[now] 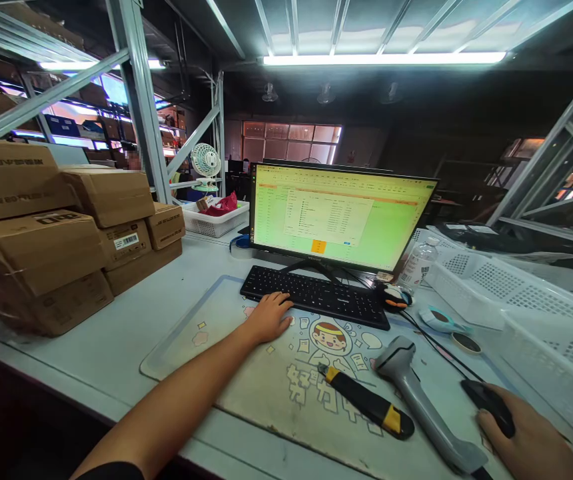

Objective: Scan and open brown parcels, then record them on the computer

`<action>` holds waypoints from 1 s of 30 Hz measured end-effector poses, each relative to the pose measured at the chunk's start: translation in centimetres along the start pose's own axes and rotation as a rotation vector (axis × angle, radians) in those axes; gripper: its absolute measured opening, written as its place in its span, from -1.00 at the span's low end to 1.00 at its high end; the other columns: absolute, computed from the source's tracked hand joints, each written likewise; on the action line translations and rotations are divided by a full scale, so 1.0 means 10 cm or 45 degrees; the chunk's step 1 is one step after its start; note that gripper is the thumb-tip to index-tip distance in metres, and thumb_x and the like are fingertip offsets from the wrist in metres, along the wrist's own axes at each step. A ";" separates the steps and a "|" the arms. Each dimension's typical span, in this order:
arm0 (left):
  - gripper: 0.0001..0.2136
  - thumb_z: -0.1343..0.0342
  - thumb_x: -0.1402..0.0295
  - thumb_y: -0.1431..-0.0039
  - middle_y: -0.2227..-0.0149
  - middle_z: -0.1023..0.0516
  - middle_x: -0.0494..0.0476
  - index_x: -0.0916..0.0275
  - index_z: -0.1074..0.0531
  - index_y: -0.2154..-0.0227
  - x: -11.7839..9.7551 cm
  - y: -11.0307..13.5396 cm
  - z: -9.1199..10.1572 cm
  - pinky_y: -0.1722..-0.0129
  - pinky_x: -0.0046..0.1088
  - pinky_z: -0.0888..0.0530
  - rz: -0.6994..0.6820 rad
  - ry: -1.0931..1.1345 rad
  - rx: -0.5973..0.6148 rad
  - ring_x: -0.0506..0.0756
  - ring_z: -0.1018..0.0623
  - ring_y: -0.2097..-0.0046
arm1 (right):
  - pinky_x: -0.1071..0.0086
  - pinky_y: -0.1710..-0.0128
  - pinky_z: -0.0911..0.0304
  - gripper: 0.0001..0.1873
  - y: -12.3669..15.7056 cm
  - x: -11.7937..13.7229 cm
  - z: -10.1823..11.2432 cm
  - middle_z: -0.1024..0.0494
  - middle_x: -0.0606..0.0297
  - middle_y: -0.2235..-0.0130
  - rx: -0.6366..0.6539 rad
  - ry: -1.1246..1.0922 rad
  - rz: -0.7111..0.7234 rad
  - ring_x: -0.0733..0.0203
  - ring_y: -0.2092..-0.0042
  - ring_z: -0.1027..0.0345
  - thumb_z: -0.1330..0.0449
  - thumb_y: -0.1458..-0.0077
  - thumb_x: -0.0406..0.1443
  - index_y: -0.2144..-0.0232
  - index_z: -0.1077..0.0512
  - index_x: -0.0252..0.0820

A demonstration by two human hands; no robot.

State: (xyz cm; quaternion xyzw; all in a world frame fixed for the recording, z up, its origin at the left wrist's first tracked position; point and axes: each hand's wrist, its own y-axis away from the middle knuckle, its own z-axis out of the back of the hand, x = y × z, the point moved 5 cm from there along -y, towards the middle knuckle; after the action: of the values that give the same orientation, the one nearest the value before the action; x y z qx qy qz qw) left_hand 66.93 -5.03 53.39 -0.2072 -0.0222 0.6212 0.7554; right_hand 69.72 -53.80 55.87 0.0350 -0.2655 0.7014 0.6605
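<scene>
Fingers [282, 304] of your left hand [265, 320] lie spread, touching the front edge of the black plastic keyboard [315, 297]; your right hand [531, 433] curls over the black plastic mouse [489, 405], long axis slanting back-left, beside the grey barcode scanner [419, 400].

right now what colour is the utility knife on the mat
The utility knife is black with yellow bands, clearest in the head view.

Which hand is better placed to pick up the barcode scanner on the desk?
Probably the right hand: it rests on the black mouse right beside the barcode scanner, while the left hand sits farther off at the keyboard, though it must leave the mouse first.
</scene>
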 end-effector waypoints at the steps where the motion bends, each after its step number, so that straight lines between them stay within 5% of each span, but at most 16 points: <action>1: -0.60 -0.16 0.30 -0.40 -0.39 -0.42 0.32 0.23 -0.50 -0.24 0.00 0.00 0.00 -0.42 0.02 -0.32 0.001 0.006 0.002 0.33 -0.37 -0.41 | -0.19 -0.19 -0.42 -0.53 -0.01 -0.02 -0.01 -0.66 0.00 0.07 0.001 -0.002 0.002 -0.37 -0.03 -0.58 -0.05 0.07 0.06 0.16 -0.40 0.01; 12: -0.57 -0.13 0.28 -0.43 -0.41 -0.38 0.35 0.29 -0.48 -0.27 0.00 0.00 0.00 -0.43 0.05 -0.29 0.007 0.005 0.037 0.35 -0.34 -0.43 | -0.21 -0.12 -0.45 -0.47 -0.08 -0.27 -0.12 -0.70 0.00 0.14 -0.079 0.004 0.033 -0.36 0.03 -0.60 -0.06 0.06 0.09 0.15 -0.46 -0.05; 30: -0.60 -0.14 0.28 -0.41 -0.40 -0.40 0.34 0.24 -0.49 -0.25 0.03 -0.01 -0.04 -0.41 0.05 -0.31 -0.011 0.006 0.002 0.32 -0.35 -0.42 | -0.26 -0.24 -0.39 -0.60 -0.05 -0.25 -0.12 -0.67 0.04 -0.02 -0.101 -0.062 0.016 -0.35 -0.10 -0.56 -0.12 0.11 0.07 0.20 -0.45 0.18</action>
State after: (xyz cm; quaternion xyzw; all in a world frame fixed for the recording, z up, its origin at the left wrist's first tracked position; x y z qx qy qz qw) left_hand 67.20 -4.85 52.95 -0.2081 -0.0209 0.6174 0.7584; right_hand 70.90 -55.59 54.04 0.0240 -0.3094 0.6933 0.6504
